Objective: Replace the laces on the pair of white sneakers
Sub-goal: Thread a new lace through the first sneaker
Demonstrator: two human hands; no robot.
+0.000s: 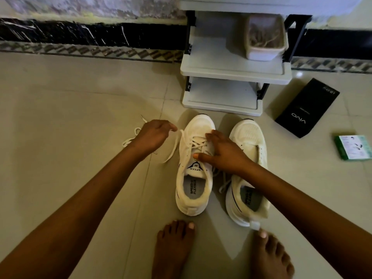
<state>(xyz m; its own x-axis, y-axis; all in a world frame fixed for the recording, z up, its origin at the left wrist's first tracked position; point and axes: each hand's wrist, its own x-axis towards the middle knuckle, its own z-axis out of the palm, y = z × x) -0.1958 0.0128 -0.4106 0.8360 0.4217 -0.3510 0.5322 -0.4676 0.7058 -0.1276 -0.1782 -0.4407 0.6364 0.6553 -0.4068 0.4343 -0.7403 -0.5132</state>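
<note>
Two white sneakers stand side by side on the tiled floor, toes pointing away from me. The left sneaker [194, 190] is partly laced with a white lace [174, 147] that runs out of an upper eyelet to the left. My left hand [154, 135] pinches that lace just left of the shoe, and the loose end trails on the floor behind it. My right hand [223, 153] lies flat on the left sneaker's tongue and laces, fingers spread. The right sneaker [248, 137] has no lace across its eyelets, and a loose lace [224, 183] lies between the shoes.
A grey two-tier shoe rack [231, 71] stands just beyond the shoes, with a small bin [265, 37] on its upper shelf. A black box [307, 107] and a green-and-white box [353, 147] lie on the floor to the right. My bare feet [175, 250] are near the heels.
</note>
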